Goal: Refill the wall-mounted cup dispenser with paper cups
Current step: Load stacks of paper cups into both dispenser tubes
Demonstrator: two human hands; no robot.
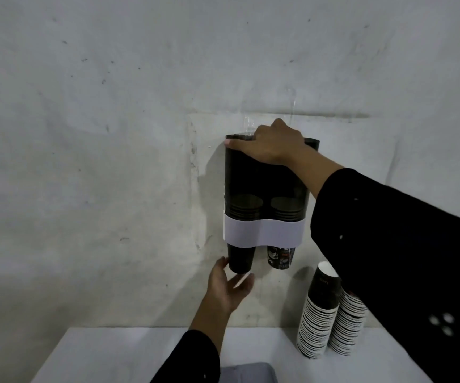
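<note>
The right grip (267,146) is curling over the dispenser (250,178) top at mid-frame, the left grip (227,286) spreading under its cup (241,258) — the cup stacks (317,313), lower right on the tabletop (112,355), are looking light and crushable, best clasped mid-side.

Print on the patterned cup (280,257) and the top stacked cup (323,283) is too blurred to read.

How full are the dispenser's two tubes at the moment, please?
Mostly empty: through the dark dispenser, both cup stacks end just above the white band.
</note>
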